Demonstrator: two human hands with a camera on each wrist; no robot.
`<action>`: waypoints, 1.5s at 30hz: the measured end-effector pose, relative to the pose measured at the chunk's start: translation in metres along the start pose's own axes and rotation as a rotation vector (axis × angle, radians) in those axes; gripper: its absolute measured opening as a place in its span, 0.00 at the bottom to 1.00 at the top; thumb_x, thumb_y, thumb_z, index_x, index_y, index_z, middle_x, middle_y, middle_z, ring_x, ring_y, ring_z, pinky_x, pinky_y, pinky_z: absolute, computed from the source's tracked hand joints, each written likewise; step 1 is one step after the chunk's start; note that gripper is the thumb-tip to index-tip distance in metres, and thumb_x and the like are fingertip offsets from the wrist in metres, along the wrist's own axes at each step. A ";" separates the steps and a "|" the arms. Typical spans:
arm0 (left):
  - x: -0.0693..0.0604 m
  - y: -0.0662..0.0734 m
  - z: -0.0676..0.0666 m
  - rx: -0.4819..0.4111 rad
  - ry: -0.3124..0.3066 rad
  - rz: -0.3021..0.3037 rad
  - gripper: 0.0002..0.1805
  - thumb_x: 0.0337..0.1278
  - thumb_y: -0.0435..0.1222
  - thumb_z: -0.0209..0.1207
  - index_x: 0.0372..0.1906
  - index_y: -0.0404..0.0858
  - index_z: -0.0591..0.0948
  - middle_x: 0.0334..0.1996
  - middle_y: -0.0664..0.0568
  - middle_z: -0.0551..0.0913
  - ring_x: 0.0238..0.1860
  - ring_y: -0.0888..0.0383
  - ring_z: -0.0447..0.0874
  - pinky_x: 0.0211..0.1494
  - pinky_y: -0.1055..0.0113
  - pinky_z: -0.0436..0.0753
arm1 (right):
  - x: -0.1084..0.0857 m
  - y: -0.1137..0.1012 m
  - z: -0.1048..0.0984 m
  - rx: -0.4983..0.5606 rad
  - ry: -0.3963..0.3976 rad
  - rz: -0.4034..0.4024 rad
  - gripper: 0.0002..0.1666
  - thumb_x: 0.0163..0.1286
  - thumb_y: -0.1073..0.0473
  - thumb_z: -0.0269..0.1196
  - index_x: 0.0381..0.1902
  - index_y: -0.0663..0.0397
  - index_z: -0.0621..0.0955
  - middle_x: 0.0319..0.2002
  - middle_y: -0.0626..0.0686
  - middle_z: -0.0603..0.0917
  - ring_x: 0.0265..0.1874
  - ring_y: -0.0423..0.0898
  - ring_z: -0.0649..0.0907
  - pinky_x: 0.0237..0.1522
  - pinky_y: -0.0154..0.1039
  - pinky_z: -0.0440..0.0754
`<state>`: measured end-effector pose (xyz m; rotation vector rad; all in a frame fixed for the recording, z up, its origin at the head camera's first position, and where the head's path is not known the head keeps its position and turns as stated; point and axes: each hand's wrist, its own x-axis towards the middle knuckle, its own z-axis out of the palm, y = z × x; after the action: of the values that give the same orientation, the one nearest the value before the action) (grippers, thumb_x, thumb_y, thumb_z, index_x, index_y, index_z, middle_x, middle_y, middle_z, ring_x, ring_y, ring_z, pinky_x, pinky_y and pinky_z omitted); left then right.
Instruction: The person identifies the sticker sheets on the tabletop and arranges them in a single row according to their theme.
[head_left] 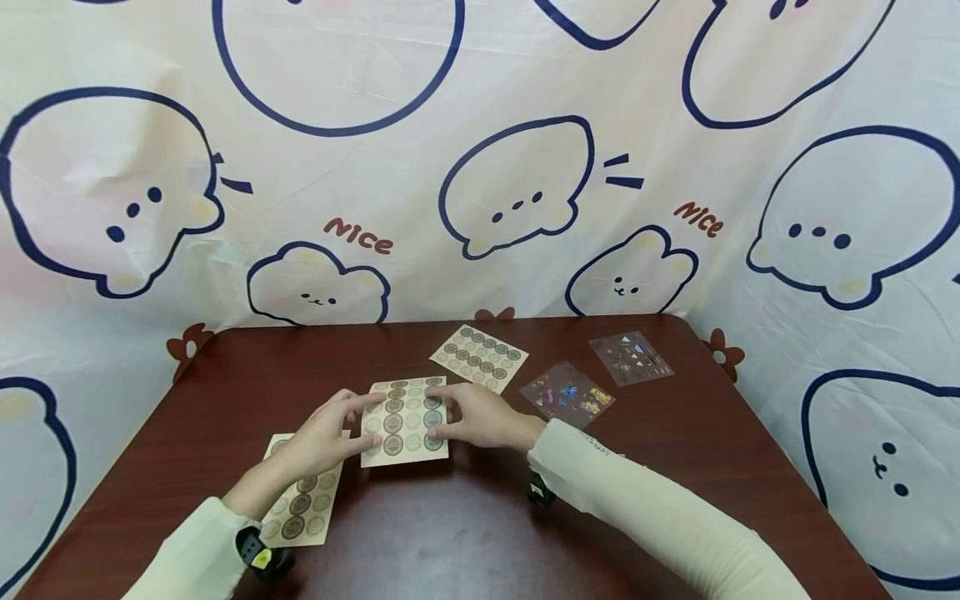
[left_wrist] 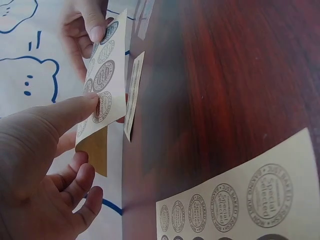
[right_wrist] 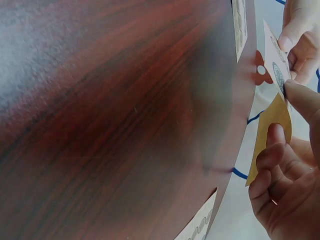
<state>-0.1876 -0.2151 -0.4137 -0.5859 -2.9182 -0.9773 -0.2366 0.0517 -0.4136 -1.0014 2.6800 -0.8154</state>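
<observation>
Both hands hold a cream sheet of round stickers (head_left: 405,421) above the table. My left hand (head_left: 322,437) pinches its left edge, thumb on the printed face; in the left wrist view the left hand (left_wrist: 45,150) has its thumb beside a round print on the sheet (left_wrist: 112,75). My right hand (head_left: 483,415) grips the right edge. The right wrist view shows the right hand (right_wrist: 295,165) with its thumb on the front and fingers behind, against the yellow-brown backing (right_wrist: 270,120). Beneath my left forearm lies another sticker sheet (head_left: 321,508).
A third round-sticker sheet (head_left: 480,357) lies towards the back of the dark red-brown table (head_left: 450,533). Two clear sheets with small coloured pictures, one nearer (head_left: 567,395) and one farther (head_left: 632,358), lie at the right. A printed cloth (head_left: 420,183) hangs behind.
</observation>
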 end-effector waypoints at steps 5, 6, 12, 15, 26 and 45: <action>-0.006 -0.002 0.001 -0.008 -0.015 0.003 0.31 0.55 0.39 0.72 0.65 0.39 0.79 0.39 0.51 0.74 0.41 0.53 0.73 0.38 0.68 0.69 | -0.005 -0.003 0.003 -0.005 -0.011 -0.007 0.38 0.63 0.46 0.73 0.69 0.49 0.76 0.26 0.39 0.77 0.23 0.32 0.73 0.30 0.27 0.70; -0.007 -0.002 0.002 -0.011 -0.022 0.005 0.31 0.55 0.39 0.72 0.65 0.39 0.79 0.38 0.51 0.74 0.41 0.53 0.72 0.37 0.69 0.69 | -0.006 -0.003 0.004 -0.005 -0.012 -0.008 0.38 0.63 0.45 0.73 0.69 0.48 0.76 0.25 0.39 0.77 0.23 0.32 0.73 0.29 0.27 0.70; -0.017 -0.003 0.003 -0.040 -0.063 0.017 0.31 0.56 0.42 0.71 0.65 0.40 0.78 0.35 0.51 0.72 0.38 0.56 0.68 0.35 0.70 0.67 | -0.013 -0.004 0.015 0.002 -0.035 -0.013 0.38 0.63 0.45 0.73 0.69 0.49 0.76 0.26 0.38 0.77 0.24 0.31 0.73 0.29 0.27 0.70; -0.024 -0.004 0.004 -0.059 -0.095 0.015 0.31 0.57 0.42 0.71 0.66 0.40 0.78 0.34 0.51 0.71 0.34 0.59 0.67 0.33 0.71 0.67 | -0.016 -0.006 0.021 -0.004 -0.053 -0.013 0.38 0.63 0.45 0.72 0.68 0.49 0.76 0.26 0.37 0.77 0.23 0.30 0.73 0.29 0.26 0.70; -0.032 0.001 0.007 -0.066 -0.160 0.045 0.32 0.55 0.41 0.72 0.65 0.38 0.78 0.32 0.53 0.71 0.29 0.64 0.67 0.32 0.71 0.69 | -0.028 -0.006 0.037 0.010 -0.107 0.025 0.37 0.63 0.44 0.73 0.68 0.45 0.77 0.24 0.35 0.78 0.22 0.29 0.74 0.28 0.26 0.71; -0.046 -0.003 0.016 -0.027 -0.225 0.005 0.34 0.56 0.43 0.71 0.66 0.35 0.77 0.31 0.55 0.73 0.30 0.66 0.65 0.33 0.71 0.67 | -0.030 -0.014 0.049 0.008 -0.168 0.065 0.43 0.63 0.46 0.72 0.72 0.51 0.72 0.22 0.36 0.77 0.19 0.30 0.75 0.24 0.26 0.70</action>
<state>-0.1436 -0.2238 -0.4336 -0.7503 -3.0995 -1.0133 -0.1896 0.0409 -0.4477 -0.9314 2.5506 -0.6967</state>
